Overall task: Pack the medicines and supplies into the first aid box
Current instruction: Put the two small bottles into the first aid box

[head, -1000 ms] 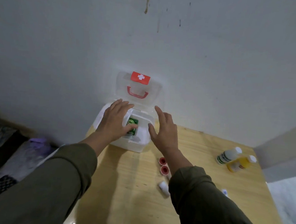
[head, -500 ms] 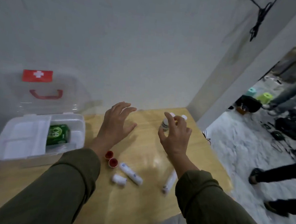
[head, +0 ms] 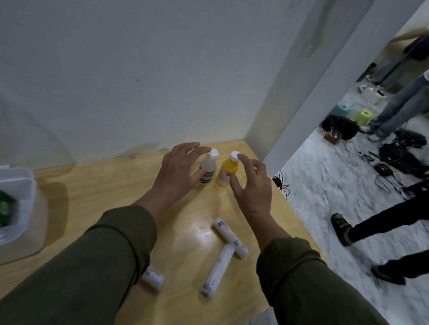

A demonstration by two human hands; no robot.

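- The first aid box (head: 14, 214) sat open, far left of the yellow bottle (head: 226, 172).
- The left hand (head: 179, 172) spread around the white bottle (head: 208, 168), beside it.
- The right hand (head: 253, 186) spread by the yellow bottle.

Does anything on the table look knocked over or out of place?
Nothing is spilled. Both bottles stand upright and capped. Three white rolls lie loose on the table, two touching in a T, still outside the first aid box.

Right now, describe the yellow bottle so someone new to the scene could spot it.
Start at the far corner of the wooden table, where the wall meets the pillar. Two small white-capped bottles stand there side by side between the reaching hands. The yellow bottle is nearer the right hand; its neighbour, the clear bottle, has a green label.
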